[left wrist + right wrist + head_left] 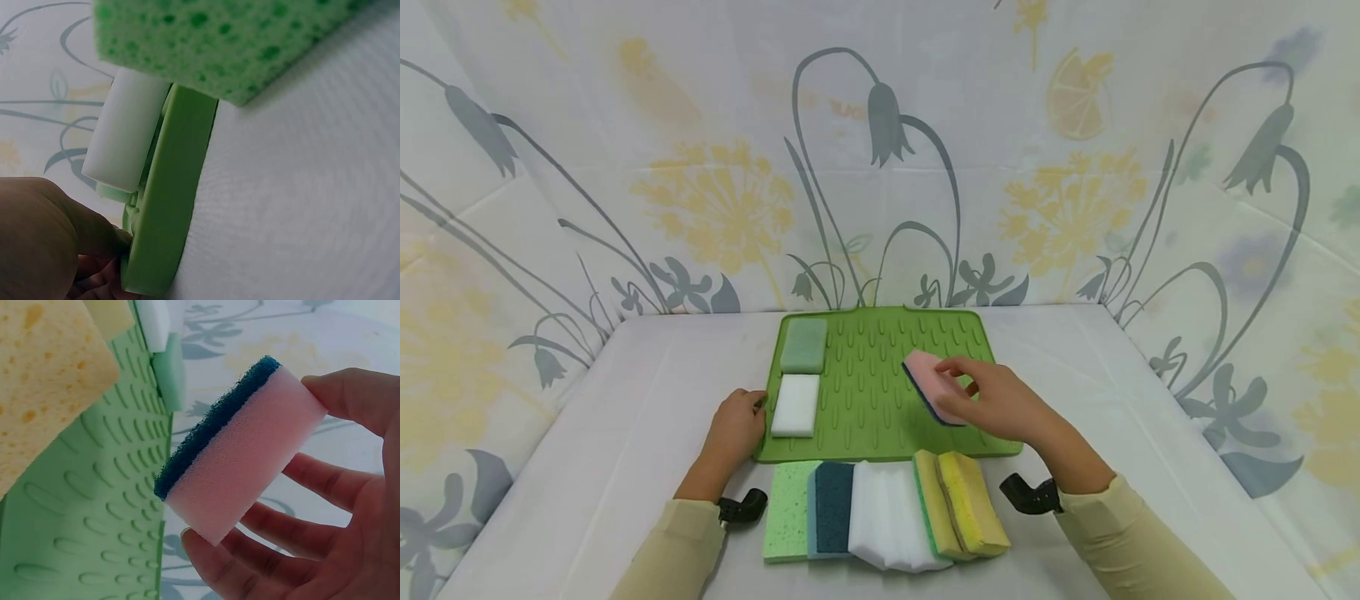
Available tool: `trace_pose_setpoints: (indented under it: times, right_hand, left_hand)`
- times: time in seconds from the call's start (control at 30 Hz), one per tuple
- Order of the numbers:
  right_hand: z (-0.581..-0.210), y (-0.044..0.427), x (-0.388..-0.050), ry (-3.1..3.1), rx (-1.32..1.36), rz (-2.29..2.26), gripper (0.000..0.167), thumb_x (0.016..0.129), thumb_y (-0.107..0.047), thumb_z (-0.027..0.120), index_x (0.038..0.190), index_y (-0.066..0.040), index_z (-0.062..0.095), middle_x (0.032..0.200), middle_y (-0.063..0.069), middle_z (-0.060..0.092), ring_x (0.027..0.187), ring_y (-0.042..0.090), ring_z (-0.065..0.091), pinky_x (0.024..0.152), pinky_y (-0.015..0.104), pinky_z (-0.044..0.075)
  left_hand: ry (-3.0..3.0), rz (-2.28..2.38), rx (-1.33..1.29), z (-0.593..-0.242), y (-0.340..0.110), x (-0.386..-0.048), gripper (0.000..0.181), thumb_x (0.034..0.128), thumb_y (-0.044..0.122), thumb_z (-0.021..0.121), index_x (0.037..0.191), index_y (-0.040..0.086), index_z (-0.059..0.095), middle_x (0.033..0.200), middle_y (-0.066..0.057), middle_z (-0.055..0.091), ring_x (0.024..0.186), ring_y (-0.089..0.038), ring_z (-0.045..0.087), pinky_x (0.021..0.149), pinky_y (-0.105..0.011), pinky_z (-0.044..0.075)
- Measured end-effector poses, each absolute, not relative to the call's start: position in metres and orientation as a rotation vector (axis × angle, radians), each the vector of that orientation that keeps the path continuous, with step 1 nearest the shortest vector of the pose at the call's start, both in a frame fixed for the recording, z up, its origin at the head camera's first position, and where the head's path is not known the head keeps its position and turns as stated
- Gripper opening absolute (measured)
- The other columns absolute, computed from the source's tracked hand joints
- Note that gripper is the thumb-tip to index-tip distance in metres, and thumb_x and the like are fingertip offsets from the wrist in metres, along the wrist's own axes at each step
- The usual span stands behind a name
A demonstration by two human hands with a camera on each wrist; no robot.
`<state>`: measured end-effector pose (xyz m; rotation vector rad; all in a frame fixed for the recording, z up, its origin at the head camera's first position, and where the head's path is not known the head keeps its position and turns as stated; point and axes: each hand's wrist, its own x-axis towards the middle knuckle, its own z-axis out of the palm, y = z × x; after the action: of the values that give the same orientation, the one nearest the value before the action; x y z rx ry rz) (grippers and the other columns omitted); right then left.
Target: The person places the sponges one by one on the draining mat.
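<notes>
The right hand (996,398) holds a pink sponge (934,385) with a dark blue scouring layer above the right part of the green ridged mat (865,400). In the right wrist view the pink sponge (244,450) is pinched at its ends between thumb and fingers, blue layer away from the palm. The left hand (737,429) touches the mat's left edge; in the left wrist view its thumb and fingers grip the mat's rim (169,206). A green sponge (805,346) and a white sponge (796,406) lie on the mat's left side.
In front of the mat stands a row: a light green sponge (788,510), a dark blue one (834,510), white ones (891,517) and yellow ones (973,504). A patterned cloth (880,208) hangs behind the white-covered table (1075,350).
</notes>
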<state>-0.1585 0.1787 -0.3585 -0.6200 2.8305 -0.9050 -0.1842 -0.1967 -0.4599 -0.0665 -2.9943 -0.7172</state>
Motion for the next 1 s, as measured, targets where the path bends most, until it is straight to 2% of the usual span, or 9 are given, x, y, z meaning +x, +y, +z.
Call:
trace_pose_setpoints:
  times: [0.33,0.6,1.0]
  right_hand:
    - [-0.367,0.151,-0.189,2.860,-0.605,-0.898,0.049,0.094,-0.044,0.058,0.134,-0.017,0.055,0.128,0.005,0.061,0.096,0.020,0.061,0.077,0.037,0.051]
    - [-0.372,0.128,-0.207,2.862,-0.596,-0.889,0.052,0.095,-0.046,0.055,0.136,-0.014,0.054,0.132,0.009,0.060,0.114,0.027,0.059,0.091,0.048,0.050]
    - [-0.370,0.099,-0.235,2.888,-0.598,-0.815,0.054,0.096,-0.046,0.050,0.138,-0.012,0.051,0.131,0.012,0.059,0.111,0.028,0.060,0.092,0.047,0.050]
  left_hand:
    - [-2.997,-0.734,-0.056,-0.458,-0.197,-0.182,0.033,0.0947,0.004,0.052,0.124,-0.010,0.060,0.108,-0.025,0.062,0.097,-0.035,0.062,0.080,-0.045,0.053]
    - [-2.987,-0.731,-0.050,-0.459,-0.197,-0.184,0.033,0.0948,0.004,0.052,0.124,-0.010,0.060,0.108,-0.025,0.063,0.097,-0.034,0.063,0.080,-0.045,0.054]
    - [-2.992,-0.734,-0.045,-0.460,-0.197,-0.184,0.034,0.0951,0.005,0.052,0.124,-0.010,0.060,0.108,-0.025,0.062,0.095,-0.033,0.063,0.078,-0.044,0.053]
